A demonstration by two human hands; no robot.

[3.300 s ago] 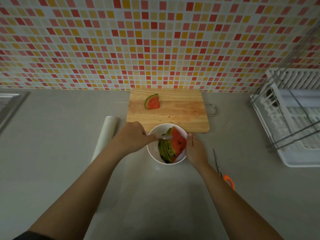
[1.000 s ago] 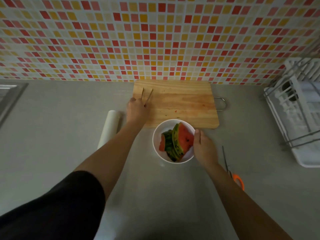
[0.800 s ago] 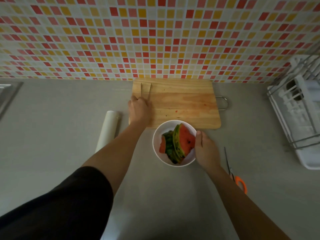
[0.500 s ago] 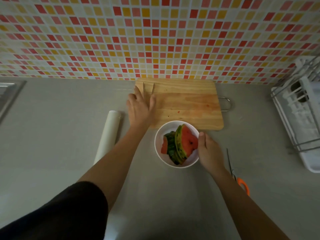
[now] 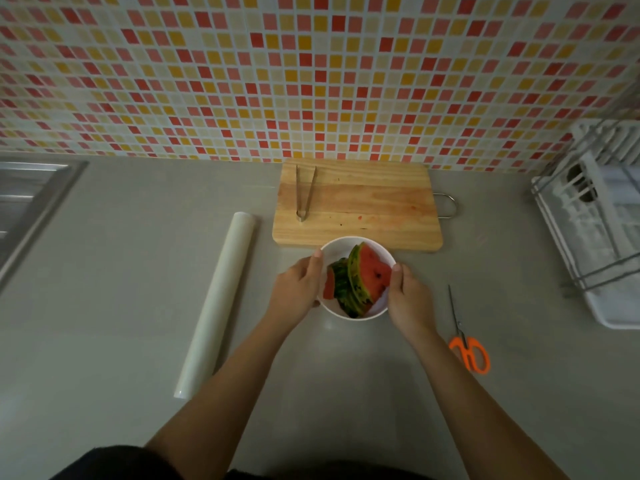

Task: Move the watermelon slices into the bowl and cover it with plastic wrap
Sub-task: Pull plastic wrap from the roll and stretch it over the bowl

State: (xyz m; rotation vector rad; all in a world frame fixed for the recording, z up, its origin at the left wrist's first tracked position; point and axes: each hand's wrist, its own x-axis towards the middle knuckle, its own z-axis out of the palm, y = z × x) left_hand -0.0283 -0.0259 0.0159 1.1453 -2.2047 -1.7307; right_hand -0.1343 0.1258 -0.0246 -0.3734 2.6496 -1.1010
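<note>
We are cupping the round white bowl (image 5: 356, 244) in a two-sided grip, left hand (image 5: 298, 290) and right hand (image 5: 408, 295) closing on its rim, steadying the red, green-rinded watermelon slices (image 5: 360, 283) for wrapping.

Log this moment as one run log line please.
stage: slices loaded, wrap pending | left hand and right hand: gripping bowl sides | watermelon slices: in bowl | tongs: on cutting board | plastic wrap roll: untouched

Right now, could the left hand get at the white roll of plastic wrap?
Probably yes: the left hand only steadies the white bowl, and bare counter separates it from the white roll of plastic wrap.
</note>
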